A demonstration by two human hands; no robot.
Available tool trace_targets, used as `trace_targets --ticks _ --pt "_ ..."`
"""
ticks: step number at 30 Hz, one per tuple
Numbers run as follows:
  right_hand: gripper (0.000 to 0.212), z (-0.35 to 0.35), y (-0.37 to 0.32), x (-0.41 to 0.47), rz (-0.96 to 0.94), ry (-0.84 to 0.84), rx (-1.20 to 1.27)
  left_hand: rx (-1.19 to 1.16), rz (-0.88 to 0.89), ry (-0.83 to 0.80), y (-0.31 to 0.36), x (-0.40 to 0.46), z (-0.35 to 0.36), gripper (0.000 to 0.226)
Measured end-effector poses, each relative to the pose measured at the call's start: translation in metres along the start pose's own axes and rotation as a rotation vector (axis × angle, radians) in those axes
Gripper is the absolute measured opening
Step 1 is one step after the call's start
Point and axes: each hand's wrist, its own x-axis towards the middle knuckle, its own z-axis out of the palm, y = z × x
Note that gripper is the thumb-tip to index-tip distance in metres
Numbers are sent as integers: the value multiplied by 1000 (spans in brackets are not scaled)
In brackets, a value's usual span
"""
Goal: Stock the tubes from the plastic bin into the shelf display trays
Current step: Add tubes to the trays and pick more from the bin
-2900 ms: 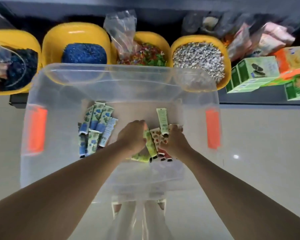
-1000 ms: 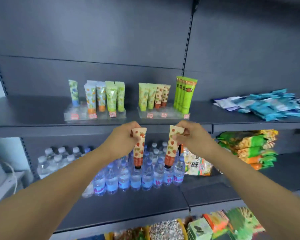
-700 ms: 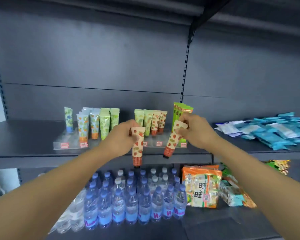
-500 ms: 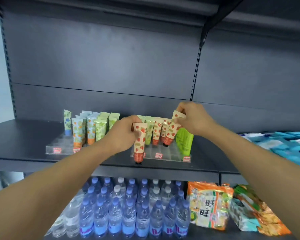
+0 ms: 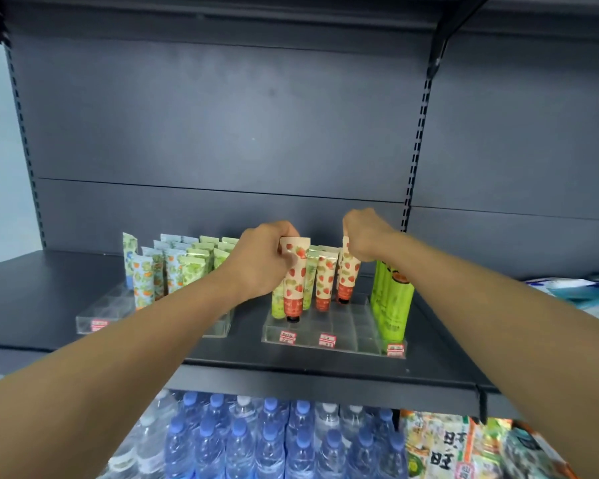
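Observation:
My left hand [image 5: 261,262] grips the top of a strawberry-print tube [image 5: 294,285], cap down, its cap in the clear right display tray [image 5: 329,337]. My right hand [image 5: 365,235] pinches the top of a second strawberry tube [image 5: 347,280] standing cap down further back in the same tray. Another strawberry tube [image 5: 325,285] and light green tubes stand between them. Tall green tubes [image 5: 391,305] fill the tray's right side. The plastic bin is out of view.
A clear left tray [image 5: 101,318] holds blue, orange and green patterned tubes [image 5: 173,267]. Water bottles [image 5: 256,440] and snack packs [image 5: 464,447] fill the shelf below. Blue-white packets [image 5: 581,288] lie on the right of the shelf.
From the bin, both hands lifted a strawberry tube each to the shelf. In the last half second both tubes have been lowered, cap first, into the right tray.

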Motion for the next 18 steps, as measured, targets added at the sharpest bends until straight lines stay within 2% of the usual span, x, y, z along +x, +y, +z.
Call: trace_targets --ticks 7,18 --pt "36 2 -9 5 25 -50 -56 3 8 -12 -10 10 0 11" --pt "32 1 -16 7 50 -136 -53 2 23 -12 -17 9 -4 11"
